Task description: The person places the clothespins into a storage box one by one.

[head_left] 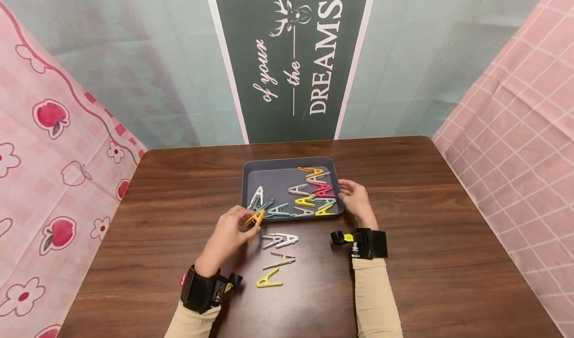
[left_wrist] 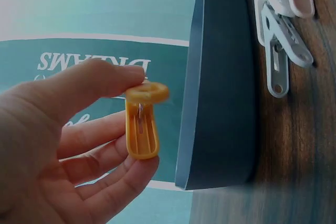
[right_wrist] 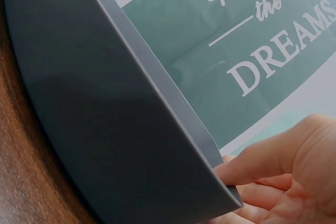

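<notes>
My left hand (head_left: 230, 231) pinches a yellow-orange clothespin (head_left: 256, 218) between thumb and fingers, just over the near left corner of a dark grey tray (head_left: 273, 164). In the left wrist view that clothespin (left_wrist: 142, 135) is seen end-on beside the tray's outer wall (left_wrist: 223, 82). At the tray's right side, my right hand (head_left: 356, 198) grips the edge; the right wrist view shows its thumb (right_wrist: 262, 158) at the rim. Inside the tray lie several clothespins: red (head_left: 320, 188), yellow (head_left: 305, 201), white (head_left: 257, 197), grey and teal. The teal one nearest my left hand is partly hidden.
In front of the tray, on the brown wooden table (head_left: 417, 218), lie white and grey clothespins (head_left: 287, 239), a pinkish one (head_left: 280, 259) and a yellow-green one (head_left: 269, 279). A printed curtain (head_left: 296, 54) hangs behind, with pink cloths on both sides.
</notes>
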Action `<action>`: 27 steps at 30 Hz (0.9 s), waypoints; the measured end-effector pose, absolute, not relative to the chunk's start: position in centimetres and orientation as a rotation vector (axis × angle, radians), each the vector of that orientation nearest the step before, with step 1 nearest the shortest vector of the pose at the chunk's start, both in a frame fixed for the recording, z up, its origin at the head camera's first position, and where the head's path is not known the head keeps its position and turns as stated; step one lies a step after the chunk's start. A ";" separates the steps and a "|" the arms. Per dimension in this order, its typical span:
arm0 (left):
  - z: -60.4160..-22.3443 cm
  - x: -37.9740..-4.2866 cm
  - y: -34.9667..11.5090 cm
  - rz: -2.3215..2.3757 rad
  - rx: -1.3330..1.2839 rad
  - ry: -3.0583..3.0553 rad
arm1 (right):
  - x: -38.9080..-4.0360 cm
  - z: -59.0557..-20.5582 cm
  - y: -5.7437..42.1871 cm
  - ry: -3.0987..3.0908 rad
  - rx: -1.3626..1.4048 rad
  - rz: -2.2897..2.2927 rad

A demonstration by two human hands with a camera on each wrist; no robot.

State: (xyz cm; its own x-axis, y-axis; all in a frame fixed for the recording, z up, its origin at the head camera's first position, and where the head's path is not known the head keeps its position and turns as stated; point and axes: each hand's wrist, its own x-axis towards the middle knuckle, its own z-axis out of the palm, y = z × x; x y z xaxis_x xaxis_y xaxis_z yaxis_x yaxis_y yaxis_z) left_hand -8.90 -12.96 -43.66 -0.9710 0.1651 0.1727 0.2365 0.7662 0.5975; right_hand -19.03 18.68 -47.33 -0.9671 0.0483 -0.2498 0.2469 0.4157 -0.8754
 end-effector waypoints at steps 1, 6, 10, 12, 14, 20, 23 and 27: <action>-43.7 -9.1 -12.9 -0.980 -0.318 -2.847 | -19.0 -47.3 18.7 2.483 0.261 -1.581; -43.6 -9.8 -12.7 -0.968 -0.258 -2.866 | -19.1 -47.4 18.6 2.472 0.263 -1.577; -43.4 -10.4 -12.5 -0.985 -0.252 -2.845 | -19.1 -47.4 18.6 2.485 0.260 -1.575; -43.3 -10.7 -12.3 -0.996 -0.244 -2.836 | -19.1 -47.4 18.6 2.486 0.262 -1.579; -43.4 -11.0 -12.2 -1.002 -0.232 -2.827 | -19.1 -47.4 18.6 2.486 0.260 -1.580; -43.6 -11.9 -11.7 -1.000 -0.196 -2.810 | -19.0 -47.4 18.7 2.476 0.269 -1.570; -43.7 -12.5 -11.5 -1.014 -0.182 -2.792 | -19.0 -47.4 18.7 2.485 0.261 -1.567; -43.8 -13.3 -11.4 -1.030 -0.160 -2.766 | -19.0 -47.4 18.6 2.489 0.249 -1.569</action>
